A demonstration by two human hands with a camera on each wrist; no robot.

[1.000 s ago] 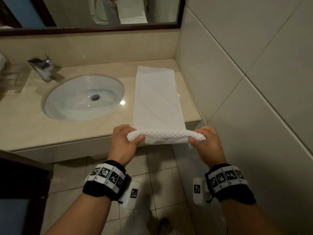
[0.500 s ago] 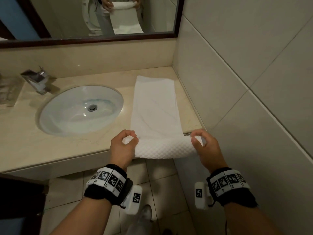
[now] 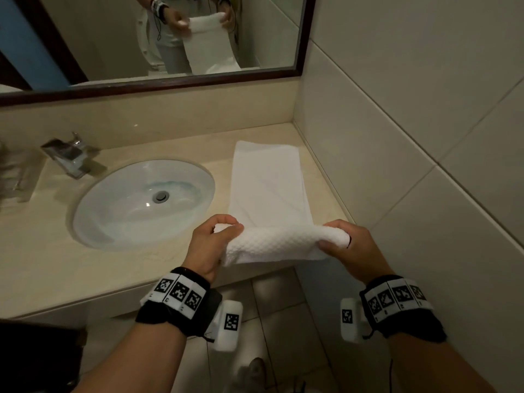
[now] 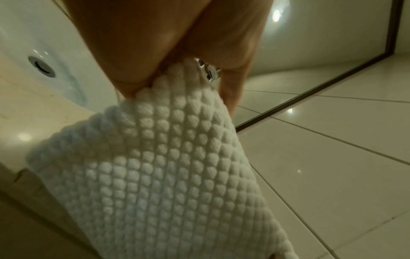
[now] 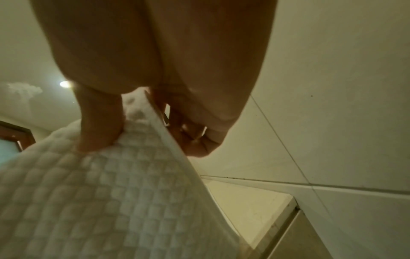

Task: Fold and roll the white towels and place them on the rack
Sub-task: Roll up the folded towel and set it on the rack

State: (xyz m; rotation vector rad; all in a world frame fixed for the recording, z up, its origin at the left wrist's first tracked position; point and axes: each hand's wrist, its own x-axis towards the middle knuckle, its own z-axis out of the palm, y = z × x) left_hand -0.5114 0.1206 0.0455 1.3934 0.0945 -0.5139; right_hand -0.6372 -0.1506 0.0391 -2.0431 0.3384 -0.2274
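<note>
the white towel is laid folded into a long strip on the counter beside the sink. its near end is pinched by the left hand and the right hand, with the first turn of the roll judged only just begun. most of the rolling and the placing are left, and no rack is seen.

You face a beige stone counter with an oval white basin and chrome tap. A dark-framed mirror spans the wall above. Large pale tiles cover the right wall; glossy tiles cover the floor.
</note>
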